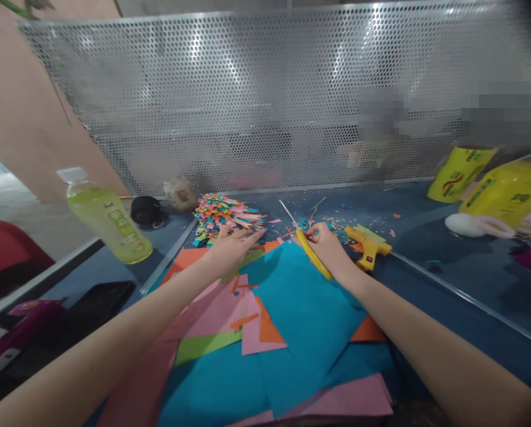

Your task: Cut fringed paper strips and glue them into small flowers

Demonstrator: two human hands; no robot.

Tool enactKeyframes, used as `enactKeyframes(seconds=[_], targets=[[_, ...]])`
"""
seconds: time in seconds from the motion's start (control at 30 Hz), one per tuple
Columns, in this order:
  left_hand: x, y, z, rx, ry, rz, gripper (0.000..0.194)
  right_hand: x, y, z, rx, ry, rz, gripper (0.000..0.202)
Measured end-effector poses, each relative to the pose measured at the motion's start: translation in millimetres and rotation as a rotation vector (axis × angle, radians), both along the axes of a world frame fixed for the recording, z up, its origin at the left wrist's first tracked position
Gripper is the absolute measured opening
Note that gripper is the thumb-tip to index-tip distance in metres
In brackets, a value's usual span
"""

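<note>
Yellow-handled scissors (313,255) are in my right hand (321,240), whose fingers are curled round the handle; the blades point up and away to the left. My left hand (234,246) has its fingers spread at the near edge of a fringed, multicoloured paper piece (223,213). Beneath and in front of both hands lie overlapping coloured sheets: a large blue sheet (305,302) on top, with pink paper (216,302), orange and green ones around it. Small orange strips (244,322) rest on the pink paper.
A yellow glue gun (368,246) lies right of my right hand, near scattered paper scraps (336,224). A green drink bottle (108,216) stands left. Yellow bottle (508,190) and yellow container (458,175) are at right. A perforated metal panel (248,101) rises behind.
</note>
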State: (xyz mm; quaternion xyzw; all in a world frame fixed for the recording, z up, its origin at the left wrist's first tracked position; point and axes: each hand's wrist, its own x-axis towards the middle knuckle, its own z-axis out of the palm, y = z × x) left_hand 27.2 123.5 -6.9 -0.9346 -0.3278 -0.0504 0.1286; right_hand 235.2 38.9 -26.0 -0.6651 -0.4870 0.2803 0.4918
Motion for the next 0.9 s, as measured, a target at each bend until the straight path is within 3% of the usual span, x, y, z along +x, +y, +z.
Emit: enactKeyframes(seconds=[0.27, 0.57, 0.73, 0.8, 0.9], targets=[[4.7, 3.5, 0.3, -0.018, -0.044, 0.034, 0.045, -0.5, -0.3, 0.2, 0.011, -0.001, 0.011, 0.026], [16.2, 8.6, 6.3, -0.19, -0.321, 0.088, 0.052, 1.2, -1.0, -0.9, 0.038, -0.009, 0.032, 0.031], [10.6, 0.6, 19.0, -0.399, -0.59, 0.11, 0.038, 2.1, -0.6, -1.1, 0.054, 0.015, 0.038, 0.044], [4.4, -5.0, 19.7, -0.532, -0.704, 0.128, 0.028, 0.7, -1.6, -0.6, 0.064, 0.031, 0.056, 0.049], [-7.1, -18.7, 16.2, -0.749, -0.854, 0.181, 0.029, -5.6, -6.2, 1.5, 0.087, 0.057, 0.114, 0.05]])
